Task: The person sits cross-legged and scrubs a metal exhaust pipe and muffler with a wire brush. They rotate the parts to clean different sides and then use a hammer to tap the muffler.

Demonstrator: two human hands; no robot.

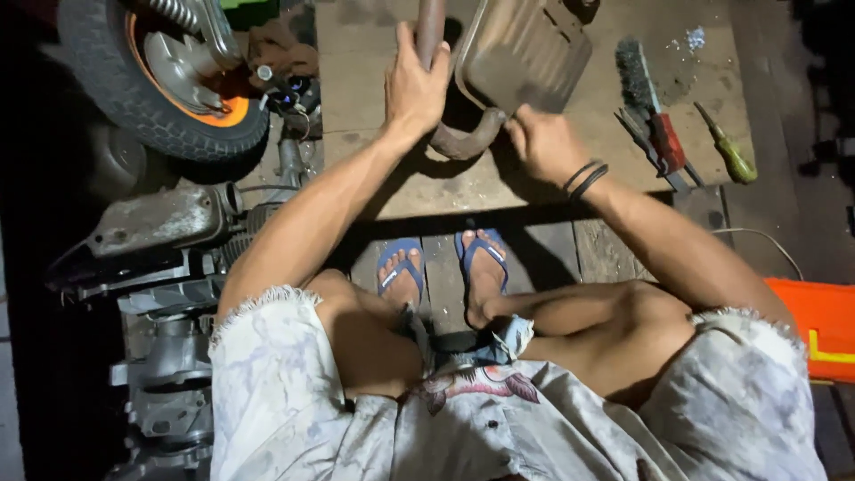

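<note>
A rusty motorcycle exhaust lies on a wooden board (374, 53) in front of me: a curved pipe (463, 142) joined to a flat metal muffler body (525, 49). My left hand (414, 85) grips the upright part of the pipe near the top of the view. My right hand (543, 142) is closed around the lower bend of the pipe, with dark bands on its wrist. I sit with both feet in blue sandals (441, 267) just below the board.
A wire brush with a red handle (646, 98), pliers (659, 151) and a green-handled screwdriver (726, 147) lie at right on the board. A scooter wheel (151, 80) and engine parts (169, 240) stand at left. An orange box (815, 325) sits at right.
</note>
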